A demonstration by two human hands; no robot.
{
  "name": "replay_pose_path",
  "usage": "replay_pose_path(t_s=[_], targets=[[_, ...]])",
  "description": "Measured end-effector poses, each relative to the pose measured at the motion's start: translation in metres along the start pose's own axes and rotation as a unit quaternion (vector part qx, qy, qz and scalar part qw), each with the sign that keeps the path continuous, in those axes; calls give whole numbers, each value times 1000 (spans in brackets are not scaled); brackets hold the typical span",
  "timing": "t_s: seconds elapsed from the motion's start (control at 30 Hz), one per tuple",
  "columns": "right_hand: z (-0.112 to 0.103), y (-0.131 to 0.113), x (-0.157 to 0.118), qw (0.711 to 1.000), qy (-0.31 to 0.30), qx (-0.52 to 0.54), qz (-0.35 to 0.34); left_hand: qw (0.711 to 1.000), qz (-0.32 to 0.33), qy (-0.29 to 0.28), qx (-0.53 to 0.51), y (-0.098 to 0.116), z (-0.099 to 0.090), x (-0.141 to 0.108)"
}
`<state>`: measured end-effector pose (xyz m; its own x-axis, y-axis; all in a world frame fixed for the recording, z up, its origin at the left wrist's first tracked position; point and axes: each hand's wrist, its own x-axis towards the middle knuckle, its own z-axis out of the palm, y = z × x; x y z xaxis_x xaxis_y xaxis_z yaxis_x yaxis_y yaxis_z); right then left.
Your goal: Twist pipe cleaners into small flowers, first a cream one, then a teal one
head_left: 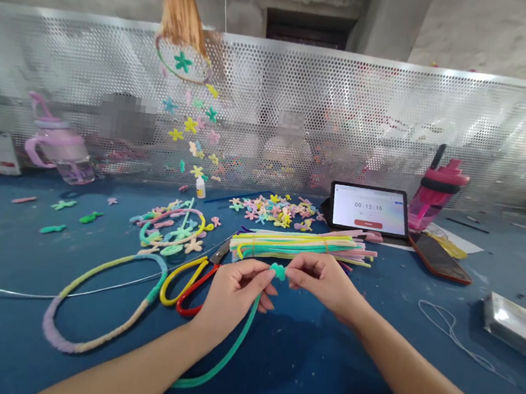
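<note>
Between my two hands is a teal pipe cleaner, its upper end bent into a small bunched shape and its long tail curving down past my left wrist. My left hand pinches the left side of the bunch between thumb and forefinger. From the right, the fingertips of my right hand pinch its other side. Just behind lies a bundle of colored pipe cleaners. Scissors with one yellow and one red handle rest left of my left hand, partly covered by it.
A pastel wrapped hoop and a wire lie at left. Behind are piled pipe-cleaner flowers, a glue bottle, a timer tablet, a phone, two drink bottles and a perforated metal screen. A metal box stands right.
</note>
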<state>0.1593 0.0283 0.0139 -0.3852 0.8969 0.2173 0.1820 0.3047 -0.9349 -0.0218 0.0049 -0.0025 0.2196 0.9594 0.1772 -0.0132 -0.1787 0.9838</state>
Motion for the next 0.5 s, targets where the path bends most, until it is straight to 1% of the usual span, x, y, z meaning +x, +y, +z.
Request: replay_pose_path(t_s=[0.23, 0.5], targets=[[10, 3, -2, 999, 27, 15, -17, 999, -7, -26, -28, -1, 0, 2], [26, 8, -8, 991, 79, 109, -28, 998, -11, -39, -46, 3, 2, -2]])
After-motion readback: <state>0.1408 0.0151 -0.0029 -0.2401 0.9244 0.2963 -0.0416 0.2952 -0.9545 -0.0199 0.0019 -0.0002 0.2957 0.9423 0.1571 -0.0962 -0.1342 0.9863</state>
